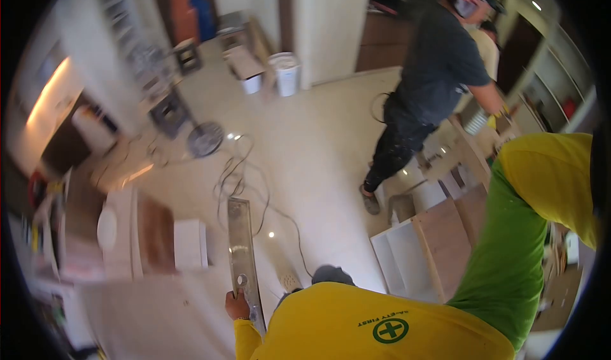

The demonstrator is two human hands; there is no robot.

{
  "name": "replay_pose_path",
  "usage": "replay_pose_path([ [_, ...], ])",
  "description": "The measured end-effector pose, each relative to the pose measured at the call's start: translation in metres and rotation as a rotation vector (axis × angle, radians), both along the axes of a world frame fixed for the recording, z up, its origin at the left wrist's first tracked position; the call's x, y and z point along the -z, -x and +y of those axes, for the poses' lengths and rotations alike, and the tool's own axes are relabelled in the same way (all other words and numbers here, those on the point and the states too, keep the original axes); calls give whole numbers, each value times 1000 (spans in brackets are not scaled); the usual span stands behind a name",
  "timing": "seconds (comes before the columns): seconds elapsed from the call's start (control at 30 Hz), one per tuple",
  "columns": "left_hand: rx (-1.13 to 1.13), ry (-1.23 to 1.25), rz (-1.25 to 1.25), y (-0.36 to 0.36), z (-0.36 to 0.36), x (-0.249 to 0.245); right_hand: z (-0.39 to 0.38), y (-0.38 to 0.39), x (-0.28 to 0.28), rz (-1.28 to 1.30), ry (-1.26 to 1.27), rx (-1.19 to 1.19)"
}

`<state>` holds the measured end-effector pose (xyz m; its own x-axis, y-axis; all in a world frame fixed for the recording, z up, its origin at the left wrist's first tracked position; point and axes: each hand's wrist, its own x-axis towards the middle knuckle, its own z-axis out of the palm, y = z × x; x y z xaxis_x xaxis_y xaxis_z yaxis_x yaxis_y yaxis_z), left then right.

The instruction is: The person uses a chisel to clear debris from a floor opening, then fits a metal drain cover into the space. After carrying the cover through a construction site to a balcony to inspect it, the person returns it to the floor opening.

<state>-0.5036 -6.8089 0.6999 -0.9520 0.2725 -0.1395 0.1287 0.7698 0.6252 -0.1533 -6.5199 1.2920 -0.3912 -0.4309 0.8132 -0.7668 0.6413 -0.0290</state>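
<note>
My left hand (237,305) is closed around the near end of a long, narrow metal bar (242,245). The bar has raised edges and a round hole close to my fingers, and looks like a spirit level. It points away from me over the shiny floor. My right arm, in a green and yellow sleeve (509,252), is bent up at the right edge, and the hand on it lies outside the picture. Below, the yellow shirt (318,328) on my chest covers part of the floor.
A loose black cable (238,175) lies past the bar's far end. At right, a person (433,61) in dark clothes stands by open wooden cabinet boxes (439,229). White buckets (286,73) are at the back. Panels and boxes (156,232) stand at left.
</note>
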Motion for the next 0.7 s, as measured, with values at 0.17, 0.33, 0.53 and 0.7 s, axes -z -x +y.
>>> replay_pose_path([
  [0.17,292,-83,110,142,180,7,97,51,1,-13,-115,406],
  [0.33,452,-70,28,249,379,17,317,84,105,18,35,633],
  [0.53,613,-136,85,305,601,-31,536,219,339,-449,1585,670],
  [0.7,692,-213,28,348,764,-26,636,339,495,-1042,1760,639],
])
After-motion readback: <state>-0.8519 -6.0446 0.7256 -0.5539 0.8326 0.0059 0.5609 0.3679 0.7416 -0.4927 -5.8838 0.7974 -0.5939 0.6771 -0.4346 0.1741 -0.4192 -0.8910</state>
